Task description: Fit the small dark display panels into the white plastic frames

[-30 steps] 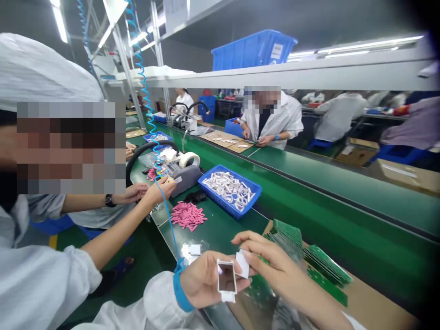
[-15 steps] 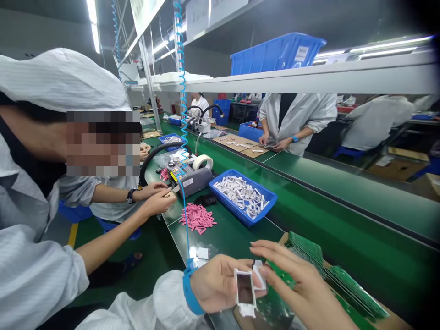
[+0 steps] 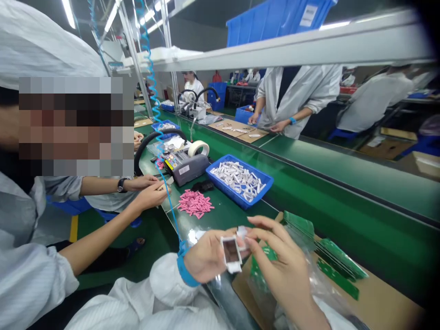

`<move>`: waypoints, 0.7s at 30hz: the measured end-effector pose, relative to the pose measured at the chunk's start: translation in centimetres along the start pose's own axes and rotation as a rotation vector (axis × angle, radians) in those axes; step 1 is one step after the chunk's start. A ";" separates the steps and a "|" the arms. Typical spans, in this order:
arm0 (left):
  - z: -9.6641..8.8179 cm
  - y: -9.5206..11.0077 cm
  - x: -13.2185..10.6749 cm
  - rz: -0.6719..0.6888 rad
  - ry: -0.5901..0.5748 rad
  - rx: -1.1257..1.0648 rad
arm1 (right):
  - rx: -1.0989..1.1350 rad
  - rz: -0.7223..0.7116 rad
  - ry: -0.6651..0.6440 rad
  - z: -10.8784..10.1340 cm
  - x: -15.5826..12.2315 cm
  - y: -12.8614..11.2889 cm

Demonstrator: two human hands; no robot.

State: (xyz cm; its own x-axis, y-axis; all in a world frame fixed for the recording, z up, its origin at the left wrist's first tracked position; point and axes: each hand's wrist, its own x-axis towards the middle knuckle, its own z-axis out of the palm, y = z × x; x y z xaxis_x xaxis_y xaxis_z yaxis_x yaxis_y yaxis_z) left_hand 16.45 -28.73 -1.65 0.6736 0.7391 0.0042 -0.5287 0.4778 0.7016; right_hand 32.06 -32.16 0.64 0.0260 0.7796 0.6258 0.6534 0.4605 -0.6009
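Note:
My left hand (image 3: 204,255) is closed round a small white rectangular frame (image 3: 231,253) with a dark opening, held upright near the bench's front edge. A blue wrist strap (image 3: 184,270) with a coiled blue cord sits on that wrist. My right hand (image 3: 278,261) pinches a small white piece (image 3: 241,232) against the frame's upper right corner. Below my hands lie a clear plastic bag (image 3: 292,298) and a brown cardboard sheet (image 3: 378,302).
Green circuit boards (image 3: 330,256) fan out on the cardboard at right. Farther along stand a blue bin of white parts (image 3: 240,179), a pile of pink pieces (image 3: 195,203) and a grey tape dispenser (image 3: 187,165). A co-worker's hands (image 3: 147,190) work at left; a green conveyor (image 3: 343,183) runs behind.
My hands have risen and come closer together; the right fingers have gone from hovering beside the white piece to pinching it at the frame. The camera tilted down and left.

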 end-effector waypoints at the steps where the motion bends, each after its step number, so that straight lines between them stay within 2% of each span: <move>1: 0.0 0.5 -0.2 0.021 0.013 -0.019 | 0.010 0.011 0.014 -0.1 0.0 -0.4; 3: -0.3 1.5 -0.5 0.069 0.052 -0.051 | 0.079 0.061 -0.004 -0.3 0.1 -1.2; 5: -1.0 2.4 -0.8 0.115 0.098 -0.069 | 0.171 0.162 -0.155 -0.1 0.3 -1.3; 6: -1.3 2.8 -0.9 0.133 0.120 -0.078 | 0.188 0.223 -0.307 0.2 0.3 -1.0; 9: -2.3 3.2 -1.3 0.161 0.140 -0.113 | 0.113 0.344 -0.874 2.5 -0.7 0.5; 10: -2.5 3.2 -1.3 0.155 0.137 -0.122 | 0.064 0.352 -1.007 3.5 -1.4 1.1; 11: -2.6 3.1 -1.3 0.141 0.135 -0.126 | 0.017 0.350 -1.070 4.6 -2.1 1.6; 14: -2.6 2.7 -1.2 0.096 0.136 -0.119 | -0.139 0.348 -1.086 6.9 -3.9 2.6; 16: -2.5 2.4 -1.1 0.074 0.129 -0.119 | -0.209 0.344 -1.059 7.1 -4.0 3.1; 19: -2.2 2.0 -1.0 0.043 0.074 -0.138 | -0.176 0.329 -0.996 5.1 -2.3 3.8; 21: -1.9 1.7 -0.9 0.008 0.019 -0.157 | 0.061 0.358 -0.849 3.0 -0.6 4.2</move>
State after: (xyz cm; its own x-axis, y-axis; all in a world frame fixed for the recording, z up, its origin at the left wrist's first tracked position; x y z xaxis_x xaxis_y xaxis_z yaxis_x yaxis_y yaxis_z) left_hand 13.96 -27.72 -1.79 0.6599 0.7514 -0.0054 -0.6092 0.5392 0.5816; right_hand 32.45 -29.42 -3.75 -0.3602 0.9186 -0.1627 0.6717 0.1343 -0.7286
